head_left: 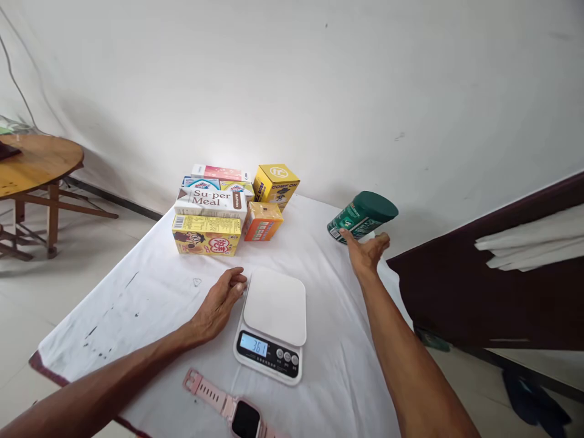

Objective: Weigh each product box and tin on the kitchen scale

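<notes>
My right hand (368, 250) is at the back right of the table, its thumb against the lower side of a dark green lidded canister (358, 219). The canister leans to the right; some of my fingers are hidden behind it. My left hand (223, 299) rests beside the left edge of a white kitchen scale (275, 307), fingers loosely bent and holding nothing. The scale's plate is bare, and its lit display appears to read 361. A pink-strapped smartwatch (245, 418) lies in front of the scale, partly cut off by the frame.
Toward the back left stand a yellow snack box (207, 235), a white "Su-per Meal" carton (210, 202), an orange box (263, 222), a yellow box (276, 184) and several other cartons. A white cloth (150, 292) covers the table. Behind it rises a wall (292, 79).
</notes>
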The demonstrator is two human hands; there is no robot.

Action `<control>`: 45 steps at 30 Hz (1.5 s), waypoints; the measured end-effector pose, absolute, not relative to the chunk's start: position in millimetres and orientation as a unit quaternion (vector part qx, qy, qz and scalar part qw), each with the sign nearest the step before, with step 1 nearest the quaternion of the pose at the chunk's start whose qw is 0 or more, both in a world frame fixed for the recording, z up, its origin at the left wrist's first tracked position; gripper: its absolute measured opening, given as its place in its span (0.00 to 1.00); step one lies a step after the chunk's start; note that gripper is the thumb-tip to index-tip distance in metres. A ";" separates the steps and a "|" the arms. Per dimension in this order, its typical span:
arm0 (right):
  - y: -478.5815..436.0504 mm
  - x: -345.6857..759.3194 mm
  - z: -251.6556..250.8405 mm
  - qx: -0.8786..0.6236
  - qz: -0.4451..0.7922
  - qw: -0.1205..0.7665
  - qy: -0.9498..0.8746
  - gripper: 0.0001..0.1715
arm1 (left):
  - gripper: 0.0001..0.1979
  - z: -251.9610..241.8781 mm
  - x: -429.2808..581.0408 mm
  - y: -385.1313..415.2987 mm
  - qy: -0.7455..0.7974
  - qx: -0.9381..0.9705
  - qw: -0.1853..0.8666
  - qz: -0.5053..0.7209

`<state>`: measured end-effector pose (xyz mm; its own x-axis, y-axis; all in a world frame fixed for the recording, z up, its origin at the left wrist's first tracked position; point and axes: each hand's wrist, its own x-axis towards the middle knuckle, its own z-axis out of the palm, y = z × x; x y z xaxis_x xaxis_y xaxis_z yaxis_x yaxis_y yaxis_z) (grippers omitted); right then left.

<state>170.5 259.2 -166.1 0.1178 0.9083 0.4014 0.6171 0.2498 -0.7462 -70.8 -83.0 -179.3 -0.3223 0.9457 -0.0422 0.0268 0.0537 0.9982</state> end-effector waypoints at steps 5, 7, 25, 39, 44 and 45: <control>178.5 121.7 -132.7 -0.463 0.116 0.506 -0.719 0.41 | 0.28 -184.4 -71.0 -82.0 0.589 0.422 0.404 0.558; 147.5 87.1 -110.5 -0.368 0.159 0.469 -0.787 0.31 | 0.27 -186.7 -71.0 -80.9 0.588 0.425 0.400 0.559; 119.7 -103.8 -49.1 -0.182 0.147 0.123 -0.964 0.37 | 0.24 -187.6 -73.8 -75.5 0.585 0.447 0.373 0.564; 112.9 -37.4 -30.7 -0.152 0.144 0.308 -0.928 0.42 | 0.21 -193.9 -81.4 -72.0 0.572 0.431 0.394 0.576; 93.4 8.7 -9.6 -0.139 0.138 0.344 -0.918 0.45 | 0.19 -199.3 -83.2 -64.4 0.574 0.390 0.432 0.576; 89.2 10.9 -6.1 -0.138 0.135 0.342 -0.920 0.45 | 0.18 -198.3 -83.0 -63.9 0.574 0.381 0.436 0.580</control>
